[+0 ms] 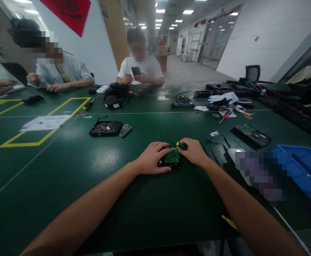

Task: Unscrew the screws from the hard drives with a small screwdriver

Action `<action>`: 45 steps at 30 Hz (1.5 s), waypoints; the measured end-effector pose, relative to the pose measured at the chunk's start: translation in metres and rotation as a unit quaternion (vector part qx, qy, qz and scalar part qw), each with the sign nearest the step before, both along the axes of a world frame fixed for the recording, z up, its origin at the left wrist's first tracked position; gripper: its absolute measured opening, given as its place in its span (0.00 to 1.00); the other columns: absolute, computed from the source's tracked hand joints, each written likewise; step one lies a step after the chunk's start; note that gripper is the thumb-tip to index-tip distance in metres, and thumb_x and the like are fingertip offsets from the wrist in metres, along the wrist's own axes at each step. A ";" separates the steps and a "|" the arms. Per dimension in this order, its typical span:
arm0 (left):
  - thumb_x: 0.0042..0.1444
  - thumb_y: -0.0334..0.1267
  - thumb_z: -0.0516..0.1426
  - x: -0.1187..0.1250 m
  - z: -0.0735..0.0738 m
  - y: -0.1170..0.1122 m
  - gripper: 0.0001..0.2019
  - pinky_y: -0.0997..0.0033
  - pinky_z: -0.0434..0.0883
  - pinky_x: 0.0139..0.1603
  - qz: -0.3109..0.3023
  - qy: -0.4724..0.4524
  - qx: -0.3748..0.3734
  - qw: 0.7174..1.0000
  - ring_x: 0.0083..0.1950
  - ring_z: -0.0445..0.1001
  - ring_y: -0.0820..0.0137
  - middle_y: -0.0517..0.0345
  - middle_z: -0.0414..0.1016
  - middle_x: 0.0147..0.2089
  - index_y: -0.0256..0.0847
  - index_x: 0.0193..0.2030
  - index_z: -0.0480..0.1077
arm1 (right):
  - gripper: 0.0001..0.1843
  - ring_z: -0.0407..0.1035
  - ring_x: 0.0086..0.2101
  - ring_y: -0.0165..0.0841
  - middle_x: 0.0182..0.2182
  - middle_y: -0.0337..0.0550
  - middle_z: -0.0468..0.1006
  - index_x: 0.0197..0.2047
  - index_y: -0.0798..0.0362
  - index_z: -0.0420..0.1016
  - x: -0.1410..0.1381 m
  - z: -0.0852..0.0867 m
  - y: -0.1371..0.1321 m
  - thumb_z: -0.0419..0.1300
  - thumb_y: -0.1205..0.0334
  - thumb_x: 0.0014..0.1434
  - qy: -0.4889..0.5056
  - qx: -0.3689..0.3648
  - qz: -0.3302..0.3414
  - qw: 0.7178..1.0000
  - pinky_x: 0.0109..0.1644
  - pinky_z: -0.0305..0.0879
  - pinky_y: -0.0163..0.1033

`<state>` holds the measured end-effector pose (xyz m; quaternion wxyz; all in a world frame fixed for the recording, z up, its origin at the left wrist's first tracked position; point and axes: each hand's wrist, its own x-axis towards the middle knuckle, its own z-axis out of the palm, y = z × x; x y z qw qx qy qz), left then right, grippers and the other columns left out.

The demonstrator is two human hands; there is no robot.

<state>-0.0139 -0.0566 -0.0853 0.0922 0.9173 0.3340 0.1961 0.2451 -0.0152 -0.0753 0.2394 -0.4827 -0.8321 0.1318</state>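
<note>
"How many on the worktop (128, 213)?"
"Three: centre hard drive (172, 156), left hard drive (106, 128), right hard drive (252, 136)."
"And the grip?"
"Left hand (154, 158), spread wide, holds the centre one; right hand (194, 152) clasps one screwdriver (181, 145)."

"What's central?"
"A hard drive (172, 157) — left hand's grip (153, 157) clasping its nine o'clock side, right hand's grip (194, 151) holding a yellow-and-black handle (182, 145) at two."
"Around it?"
"Black casing (106, 128) at ten o'clock, blue tray (308, 174) at three — all on the green tabletop (150, 213)."
</note>
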 end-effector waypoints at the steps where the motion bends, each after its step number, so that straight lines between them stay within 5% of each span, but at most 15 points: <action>1: 0.59 0.61 0.62 0.000 0.001 0.000 0.38 0.40 0.60 0.71 -0.002 0.002 -0.003 1.000 0.71 0.62 0.46 0.45 0.62 0.73 0.49 0.72 0.61 | 0.04 0.72 0.34 0.35 0.34 0.41 0.80 0.33 0.51 0.75 0.000 0.000 0.000 0.64 0.64 0.61 0.001 0.003 0.001 1.000 0.40 0.61 0.39; 45: 0.62 0.61 0.59 0.001 0.000 0.001 0.35 0.40 0.61 0.69 -0.025 0.016 0.023 0.999 0.70 0.62 0.46 0.48 0.67 0.70 0.47 0.71 0.64 | 0.04 0.72 0.37 0.36 0.37 0.45 0.80 0.36 0.52 0.76 -0.001 0.001 0.002 0.62 0.62 0.64 0.008 0.015 -0.009 1.000 0.43 0.63 0.40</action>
